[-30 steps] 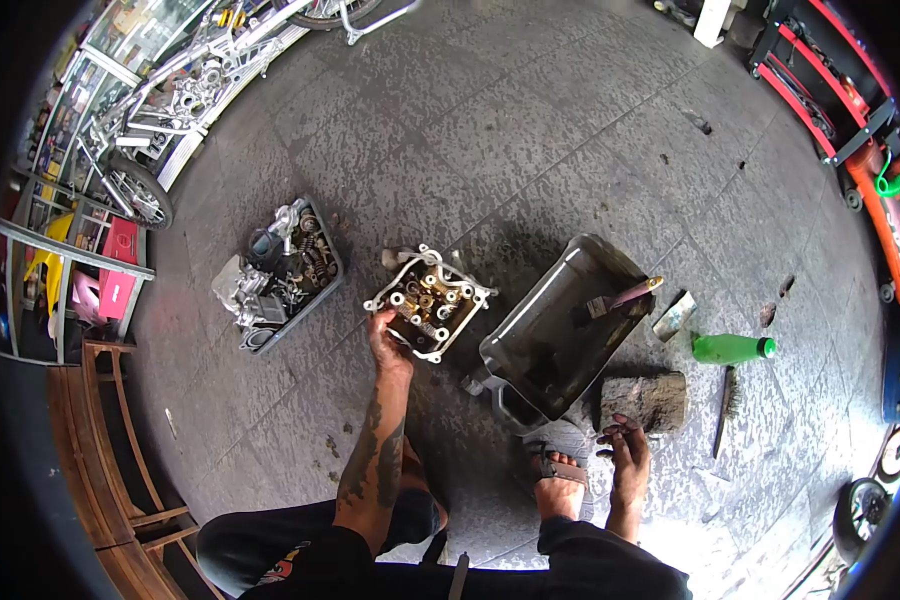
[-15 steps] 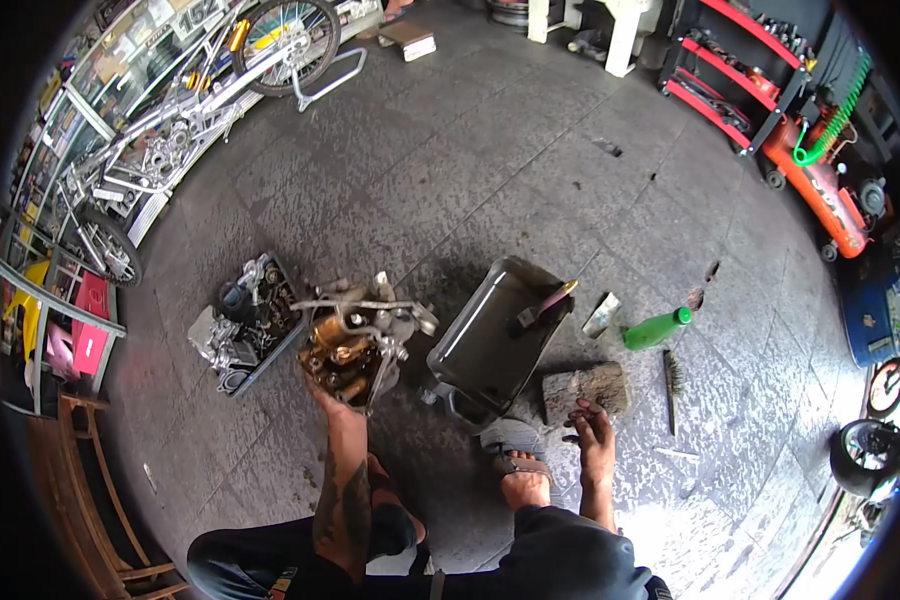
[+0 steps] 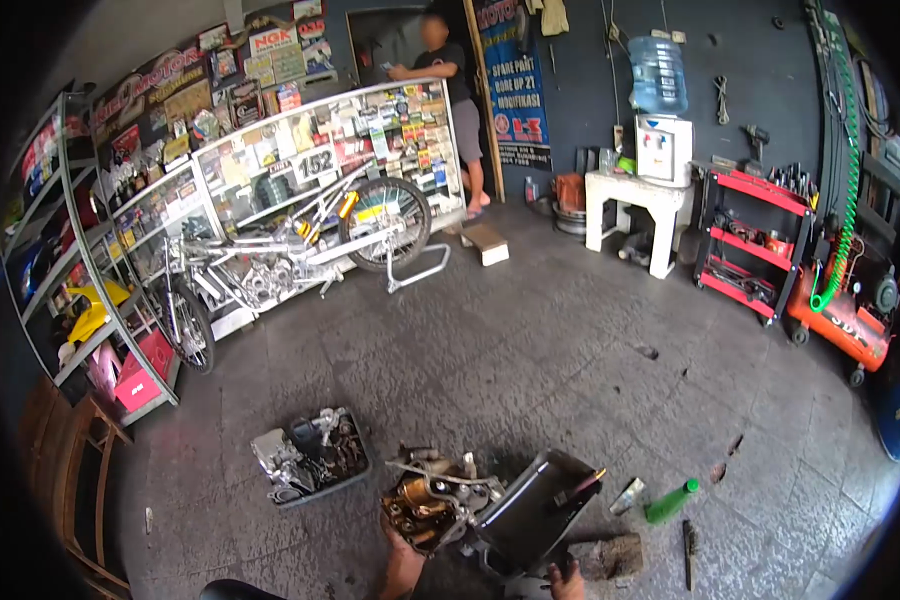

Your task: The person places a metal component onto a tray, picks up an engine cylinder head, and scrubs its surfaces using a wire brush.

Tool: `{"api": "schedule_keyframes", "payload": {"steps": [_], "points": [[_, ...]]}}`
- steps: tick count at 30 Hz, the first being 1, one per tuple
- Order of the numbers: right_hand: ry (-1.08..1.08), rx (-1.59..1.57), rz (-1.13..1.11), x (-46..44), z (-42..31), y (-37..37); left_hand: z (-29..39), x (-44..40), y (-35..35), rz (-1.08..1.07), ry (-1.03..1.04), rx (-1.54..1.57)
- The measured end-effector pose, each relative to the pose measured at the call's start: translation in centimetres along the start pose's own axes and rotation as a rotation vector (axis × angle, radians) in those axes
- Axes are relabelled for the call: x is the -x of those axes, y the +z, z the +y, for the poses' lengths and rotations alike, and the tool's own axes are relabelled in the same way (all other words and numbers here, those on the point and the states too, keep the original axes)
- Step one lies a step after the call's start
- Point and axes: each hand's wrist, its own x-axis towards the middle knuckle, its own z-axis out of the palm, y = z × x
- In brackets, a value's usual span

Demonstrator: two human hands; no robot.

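My left hand (image 3: 402, 550) grips an oily engine crankcase (image 3: 425, 505) from below, its golden-brown inside facing up. The case is beside the left edge of a dark pan (image 3: 530, 525); I cannot tell whether they touch. A paintbrush (image 3: 582, 487) leans in the pan's right side. At the bottom edge, my right hand (image 3: 568, 582) is partly cut off, fingers apart, close to a worn block (image 3: 610, 557). Right of the pan lie a small packet (image 3: 627, 496), a green bottle (image 3: 673, 502) and a dark, thin brush (image 3: 688, 555).
A grey bin (image 3: 342, 485) of metal engine parts sits on the floor to the left. Farther back are a stripped motorbike frame (image 3: 270, 275), a glass display case (image 3: 250, 165), a standing person (image 3: 450, 85), a white table (image 3: 635, 190), a red tool cart (image 3: 750, 240) and an orange compressor (image 3: 840, 330).
The head view has tilted up, bringing in the back wall and the standing person. The crankcase now appears nearer the pan, still in my left hand. My right hand stays by the block.
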Motion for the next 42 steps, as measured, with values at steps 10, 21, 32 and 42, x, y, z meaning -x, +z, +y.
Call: {"api": "schedule_keyframes", "payload": {"steps": [10,21,32,42], "points": [[-0.187,0.381,0.164,-4.3,-5.6,3.9,-0.2,0.3,-1.4,-0.027,-0.065,0.029],[-0.056,0.085,0.085,-5.4,-9.7,4.5,-1.2,1.5,-2.4,-0.115,-0.091,0.022],[-0.292,-0.147,0.41,6.8,-18.4,-7.8,-9.6,3.7,1.5,-0.118,-0.03,-0.41],[0.054,-0.011,0.158,6.8,-12.8,-10.2,-19.7,6.8,-4.3,-0.008,-0.709,-0.405]]}}
